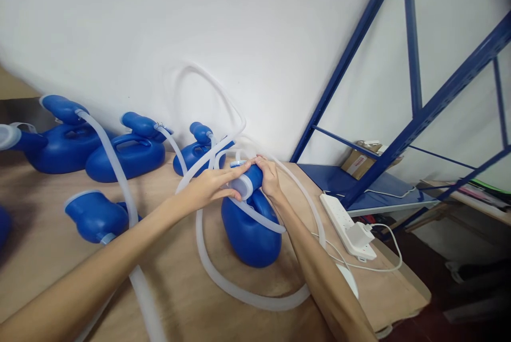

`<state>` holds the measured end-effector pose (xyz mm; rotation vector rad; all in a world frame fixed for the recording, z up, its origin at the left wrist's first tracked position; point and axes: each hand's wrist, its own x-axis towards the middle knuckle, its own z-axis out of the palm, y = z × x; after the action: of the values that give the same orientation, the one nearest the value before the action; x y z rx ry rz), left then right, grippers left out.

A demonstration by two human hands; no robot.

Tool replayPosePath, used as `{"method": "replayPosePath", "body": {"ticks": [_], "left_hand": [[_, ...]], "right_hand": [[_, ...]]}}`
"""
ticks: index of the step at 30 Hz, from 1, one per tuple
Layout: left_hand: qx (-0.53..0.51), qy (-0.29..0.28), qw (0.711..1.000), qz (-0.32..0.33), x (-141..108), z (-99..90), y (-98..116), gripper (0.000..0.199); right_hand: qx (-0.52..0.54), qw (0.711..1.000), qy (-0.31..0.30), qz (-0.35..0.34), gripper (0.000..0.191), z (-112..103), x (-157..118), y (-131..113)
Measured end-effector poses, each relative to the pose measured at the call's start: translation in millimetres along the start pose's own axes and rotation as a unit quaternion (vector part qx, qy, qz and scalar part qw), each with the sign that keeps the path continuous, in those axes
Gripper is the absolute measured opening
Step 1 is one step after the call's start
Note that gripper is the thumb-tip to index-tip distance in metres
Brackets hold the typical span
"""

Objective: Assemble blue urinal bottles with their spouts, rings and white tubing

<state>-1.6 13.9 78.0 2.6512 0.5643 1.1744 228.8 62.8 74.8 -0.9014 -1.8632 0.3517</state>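
Observation:
A blue urinal funnel head [254, 177] with a pale translucent rim is held just above a blue urinal bottle [252, 243]. My left hand [217, 185] grips it from the left, thumb below the rim and fingers stretched along the top. From the right, my right hand [269, 174] is wrapped round the blue body, its fingertips close to those of the left. The bottle stands on the wooden table [175, 289]. A translucent corrugated hose [255, 299] loops round the bottle. The hands partly hide the funnel head and the bottle's neck.
Several more blue bottles with funnel heads, such as one bottle [128, 164], line the wall. A loose funnel head [96, 217] with its hose lies at left. At right are a white power strip [343, 225] with a plug, and a blue metal rack [343, 60] holding a cardboard box [357, 164].

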Motion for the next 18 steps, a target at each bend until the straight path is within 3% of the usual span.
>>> {"method": "replayPosePath", "body": {"ticks": [7,10,13,15,18], "left_hand": [[0.105,-0.090,0.986,-0.089,2,-13.6,14,0.081],[0.109,-0.084,0.979,-0.151,6,-8.5,29,0.095],[0.112,-0.063,0.970,-0.205,11,1.7,39,0.086],[0.130,-0.073,0.966,-0.209,12,6.5,39,0.074],[0.190,-0.126,0.963,-0.143,10,7.1,32,0.069]], "right_hand": [[0.044,0.998,-0.028,-0.022,0.051,-2,5,-5],[0.045,0.998,-0.030,-0.026,0.050,-3,5,-6],[0.028,0.999,-0.018,-0.023,0.047,-2,5,-7],[0.021,0.999,-0.019,-0.025,0.047,-2,5,-7],[0.013,0.999,-0.025,-0.038,0.049,-1,7,-7]]}}
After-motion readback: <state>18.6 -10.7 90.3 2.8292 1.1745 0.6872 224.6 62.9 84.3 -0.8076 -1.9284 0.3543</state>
